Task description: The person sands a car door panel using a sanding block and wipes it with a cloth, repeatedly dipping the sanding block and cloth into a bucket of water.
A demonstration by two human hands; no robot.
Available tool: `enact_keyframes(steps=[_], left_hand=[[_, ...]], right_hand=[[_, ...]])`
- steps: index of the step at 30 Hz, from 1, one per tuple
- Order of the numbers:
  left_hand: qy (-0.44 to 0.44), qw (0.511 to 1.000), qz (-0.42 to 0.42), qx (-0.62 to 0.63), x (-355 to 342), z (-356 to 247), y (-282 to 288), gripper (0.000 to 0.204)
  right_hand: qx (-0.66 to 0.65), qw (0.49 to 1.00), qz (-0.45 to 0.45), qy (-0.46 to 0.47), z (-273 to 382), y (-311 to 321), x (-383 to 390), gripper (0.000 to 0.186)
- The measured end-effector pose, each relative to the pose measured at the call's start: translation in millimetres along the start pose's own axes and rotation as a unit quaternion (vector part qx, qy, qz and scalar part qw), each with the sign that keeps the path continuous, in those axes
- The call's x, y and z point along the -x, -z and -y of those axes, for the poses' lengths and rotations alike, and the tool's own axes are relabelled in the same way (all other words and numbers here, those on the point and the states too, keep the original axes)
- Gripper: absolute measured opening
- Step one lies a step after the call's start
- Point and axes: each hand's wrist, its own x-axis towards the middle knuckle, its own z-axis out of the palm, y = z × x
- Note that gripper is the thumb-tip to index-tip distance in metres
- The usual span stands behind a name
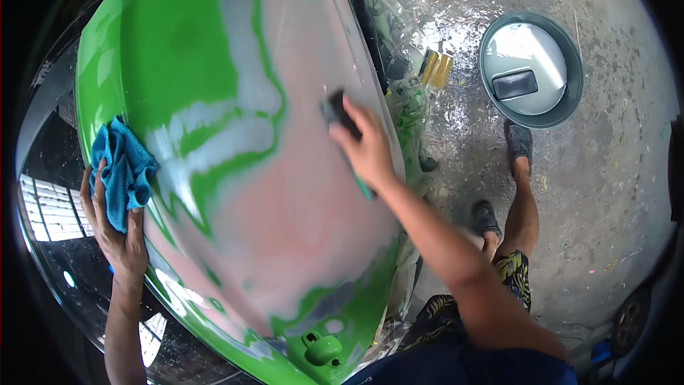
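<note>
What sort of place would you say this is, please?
Probably a car body workshop: a green car door has broad dull patches, the right hand holds a black sanding block, and a basin of cloudy water stands on the floor.

The left hand (120, 239) holds a crumpled blue cloth (125, 164) at a part-sanded green panel's (306, 192) left edge, the right hand (367, 146) a dark oblong block (342, 113) on its right half.
</note>
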Motion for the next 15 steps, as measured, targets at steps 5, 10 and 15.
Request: enact_keyframes(steps=[5, 10, 15], left_hand=[[-0.013, 1.000, 0.016, -0.020, -4, -4, 15, 0.066], [-0.032, 0.999, -0.005, 0.010, -14, -10, -3, 0.064], [0.002, 0.999, 0.029, -0.017, -4, -12, 14, 0.069]], right_hand=[[-0.007, 1.000, 0.003, -0.011, -2, 3, -14, 0.062], [0.045, 0.997, -0.040, 0.043, -32, 24, -146, 0.058], [0.013, 0.999, 0.019, 0.031, 10, 1, 4, 0.060]])
